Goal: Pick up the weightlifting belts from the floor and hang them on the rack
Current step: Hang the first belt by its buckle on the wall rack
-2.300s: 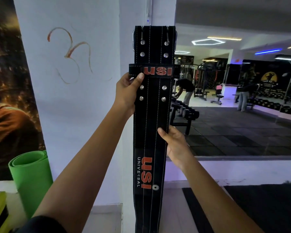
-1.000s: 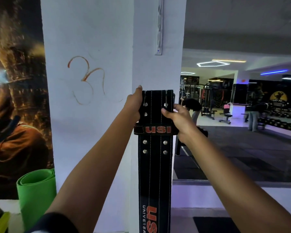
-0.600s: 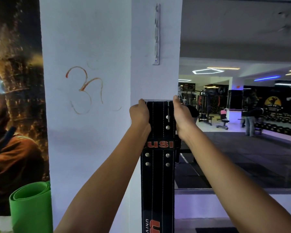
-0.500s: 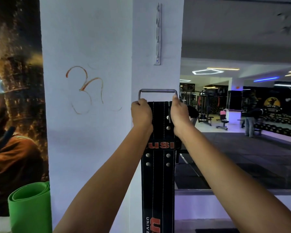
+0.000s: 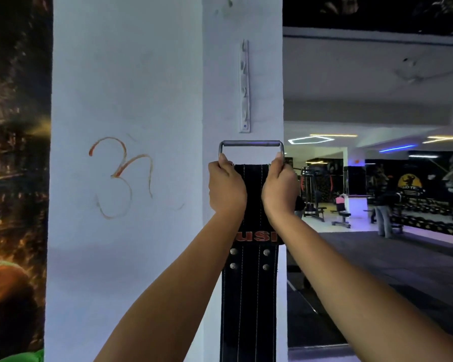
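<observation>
A black weightlifting belt [image 5: 249,296] with white stitching, rivets and a red USI loop hangs straight down in front of a white pillar. Its grey metal buckle frame [image 5: 251,143] stands up above the belt's top edge. My left hand [image 5: 226,188] grips the belt's top left corner and my right hand [image 5: 279,188] grips the top right corner, fingertips against the buckle's side bars. A narrow white hook rack [image 5: 244,87] is fixed vertically on the pillar, just above the buckle; the buckle sits slightly below the rack's lower end, apart from it.
The white pillar's left face [image 5: 126,126] carries a red-orange painted symbol. A dark mural [image 5: 13,178] lies at far left, a green rolled mat [image 5: 24,357] at the bottom left corner. A large wall mirror [image 5: 377,205] at right reflects gym machines and people.
Both hands shifted to the belt's top corners and lifted it. The buckle frame flipped up into sight and now sits close under the hook rack.
</observation>
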`<move>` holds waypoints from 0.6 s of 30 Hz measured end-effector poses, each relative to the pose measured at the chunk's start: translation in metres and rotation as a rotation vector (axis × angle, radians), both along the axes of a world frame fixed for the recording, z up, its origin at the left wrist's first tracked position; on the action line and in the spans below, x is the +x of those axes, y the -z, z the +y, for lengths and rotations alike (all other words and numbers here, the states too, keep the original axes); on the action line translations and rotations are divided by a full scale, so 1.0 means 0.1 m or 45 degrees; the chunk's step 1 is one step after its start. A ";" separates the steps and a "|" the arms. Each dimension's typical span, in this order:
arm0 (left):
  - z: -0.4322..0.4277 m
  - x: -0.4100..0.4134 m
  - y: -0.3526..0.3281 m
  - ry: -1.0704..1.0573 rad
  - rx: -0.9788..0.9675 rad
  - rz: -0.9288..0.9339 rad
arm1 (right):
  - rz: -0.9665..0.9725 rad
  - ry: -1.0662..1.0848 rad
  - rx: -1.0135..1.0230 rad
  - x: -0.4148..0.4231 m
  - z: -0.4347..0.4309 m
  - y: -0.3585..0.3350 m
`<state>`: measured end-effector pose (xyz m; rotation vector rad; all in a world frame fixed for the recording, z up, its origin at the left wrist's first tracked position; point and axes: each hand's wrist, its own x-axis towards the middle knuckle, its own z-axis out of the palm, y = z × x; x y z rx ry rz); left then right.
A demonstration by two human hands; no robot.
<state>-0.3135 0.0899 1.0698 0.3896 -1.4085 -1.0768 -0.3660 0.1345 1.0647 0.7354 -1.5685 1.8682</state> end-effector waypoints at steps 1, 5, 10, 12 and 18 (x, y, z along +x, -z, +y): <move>-0.04 -0.08 -0.07 -0.011 -0.011 0.000 | 0.005 0.017 0.000 -0.08 -0.04 -0.07; -0.25 -0.46 -0.36 -0.040 -0.035 0.034 | 0.044 0.039 -0.026 -0.44 -0.24 -0.36; -0.54 -0.97 -0.74 -0.050 -0.064 0.093 | 0.094 0.022 -0.033 -0.98 -0.59 -0.80; -0.68 -1.16 -0.91 -0.054 -0.064 0.096 | 0.112 -0.001 -0.034 -1.19 -0.73 -0.97; -1.04 -1.63 -1.30 -0.073 -0.077 0.081 | 0.087 -0.047 -0.007 -1.69 -1.10 -1.36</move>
